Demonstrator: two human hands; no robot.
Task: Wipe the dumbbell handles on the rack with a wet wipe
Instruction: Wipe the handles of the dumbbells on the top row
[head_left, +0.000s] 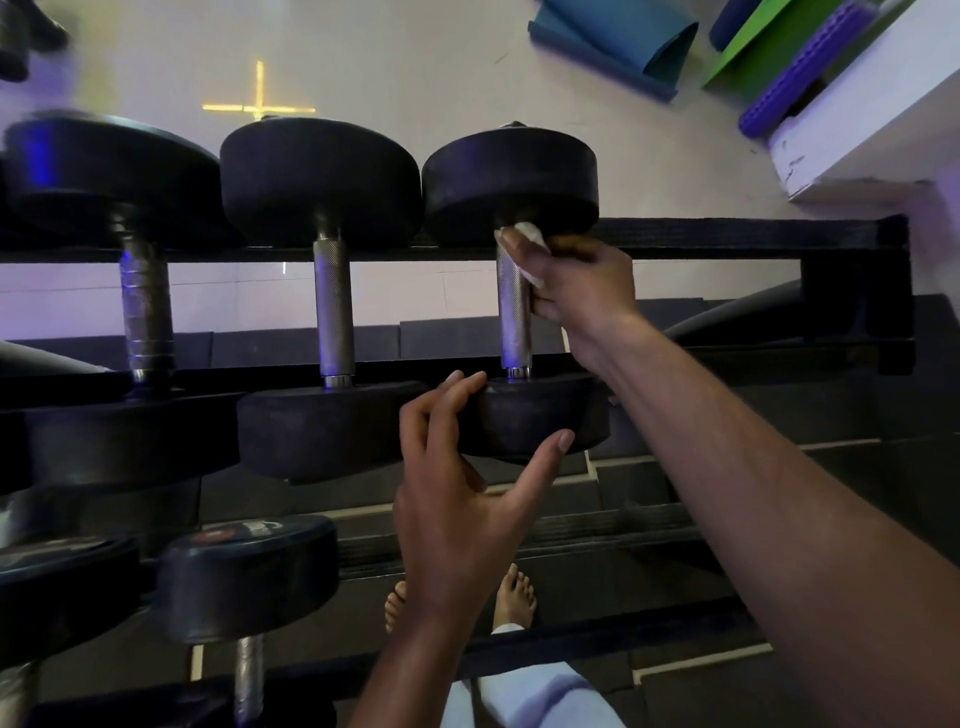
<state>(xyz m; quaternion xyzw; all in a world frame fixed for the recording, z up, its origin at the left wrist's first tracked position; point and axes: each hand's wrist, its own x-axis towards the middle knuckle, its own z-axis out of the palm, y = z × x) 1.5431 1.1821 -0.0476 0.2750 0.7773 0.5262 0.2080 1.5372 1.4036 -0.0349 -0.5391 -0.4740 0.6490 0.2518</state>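
Black rack (727, 234), pale floor (415, 62).

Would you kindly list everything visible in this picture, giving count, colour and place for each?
Top-row dumbbells: three, black heads, metal handles, across the rack's upper rails.
Lower dumbbells: two partly seen, black, bottom left.
Rack: one, black, spanning the frame.
Wipe: one, white, at the top of the rightmost handle.
Mats: blue roll, green and purple ones, top right.
Cross mark: one, yellow, on the pale floor.
Feet: two, bare, bottom centre.
Left hand: touches the rightmost dumbbell's near head.
Right hand: holds the wipe round the handle.
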